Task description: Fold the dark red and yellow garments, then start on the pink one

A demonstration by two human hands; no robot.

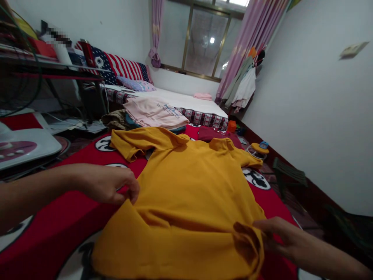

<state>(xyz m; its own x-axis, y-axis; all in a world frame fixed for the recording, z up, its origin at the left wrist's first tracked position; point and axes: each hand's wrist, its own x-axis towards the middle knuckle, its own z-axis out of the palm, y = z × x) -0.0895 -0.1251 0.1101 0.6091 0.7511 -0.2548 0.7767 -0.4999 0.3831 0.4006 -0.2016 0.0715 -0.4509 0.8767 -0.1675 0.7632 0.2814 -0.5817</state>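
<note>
A mustard-yellow T-shirt (192, 179) lies spread out, its collar and sleeves away from me and its lower part bunched and raised toward me. At its left side my left hand (113, 184) pinches the edge of the fabric. My right hand (279, 235) grips the opposite side, where the cloth curls into a fold; some of its fingertips are hidden behind the fabric. Beneath the shirt is a red cover (72, 210) with black-and-white round prints.
Beyond the shirt lie folded pink clothes (154, 112) and a dark red garment (215, 133). Farther back stands a bed (177, 99) below a window. A cluttered desk (58, 68) is at left; a yellow stool (259, 148) and a dark folding chair (288, 171) stand at right.
</note>
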